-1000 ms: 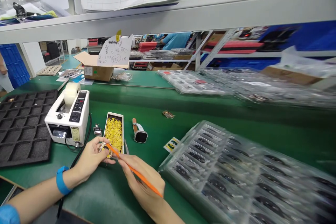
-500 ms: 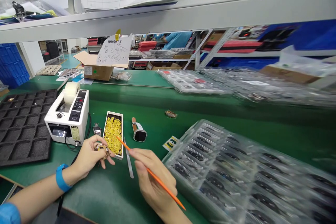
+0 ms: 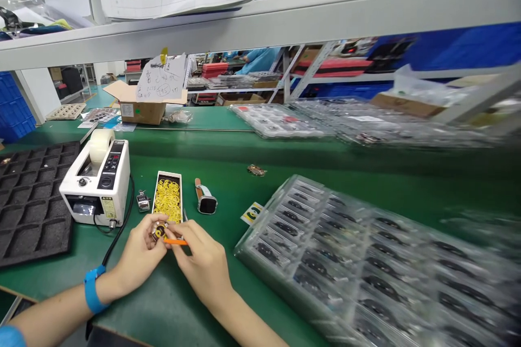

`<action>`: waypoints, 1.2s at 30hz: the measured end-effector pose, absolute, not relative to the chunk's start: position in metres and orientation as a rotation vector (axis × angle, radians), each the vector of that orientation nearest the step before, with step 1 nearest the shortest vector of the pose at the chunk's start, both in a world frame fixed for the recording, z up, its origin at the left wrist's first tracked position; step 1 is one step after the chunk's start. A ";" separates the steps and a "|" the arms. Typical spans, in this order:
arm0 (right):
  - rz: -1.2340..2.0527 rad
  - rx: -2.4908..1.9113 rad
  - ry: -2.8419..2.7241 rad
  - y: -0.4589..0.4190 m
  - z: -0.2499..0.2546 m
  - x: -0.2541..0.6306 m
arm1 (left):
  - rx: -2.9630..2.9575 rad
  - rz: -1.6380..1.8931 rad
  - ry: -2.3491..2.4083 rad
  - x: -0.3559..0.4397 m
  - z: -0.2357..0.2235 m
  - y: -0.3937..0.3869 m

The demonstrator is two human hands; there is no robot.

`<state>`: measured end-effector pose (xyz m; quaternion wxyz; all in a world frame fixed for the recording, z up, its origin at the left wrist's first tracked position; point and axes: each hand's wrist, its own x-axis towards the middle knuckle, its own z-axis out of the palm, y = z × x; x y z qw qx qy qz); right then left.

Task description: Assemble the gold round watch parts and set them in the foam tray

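My left hand is closed around a small round metal part, with a yellow ring showing on its face. My right hand pinches a thin orange stick, its end at the metal part. Most of the stick is hidden behind the fingers. Just beyond both hands lies a white box full of yellow rings; the left fingers overlap its near end. Metal tweezers beside the box are mostly covered by my right hand.
A white tape dispenser and a tally counter stand left of the box, a smartwatch to its right. Clear blister trays with dark parts fill the right side. A black foam tray lies far left. A shelf beam crosses above.
My right hand has moved left and brought the orange stick from above the box to the metal part. A yellow ring now shows on that part. The view has shifted slightly.
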<state>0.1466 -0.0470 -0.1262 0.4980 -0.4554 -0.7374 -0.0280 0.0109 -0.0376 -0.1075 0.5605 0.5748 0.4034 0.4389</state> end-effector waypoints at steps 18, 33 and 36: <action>0.704 -1.067 -1.565 -0.039 -0.108 0.154 | 1.652 0.968 1.084 0.002 -0.113 -0.030; 0.468 -1.163 -1.665 -0.029 -0.117 0.141 | 1.308 1.028 0.916 0.000 -0.104 -0.024; 0.371 -1.108 -1.724 -0.032 -0.115 0.139 | 1.350 1.018 0.942 0.000 -0.105 -0.025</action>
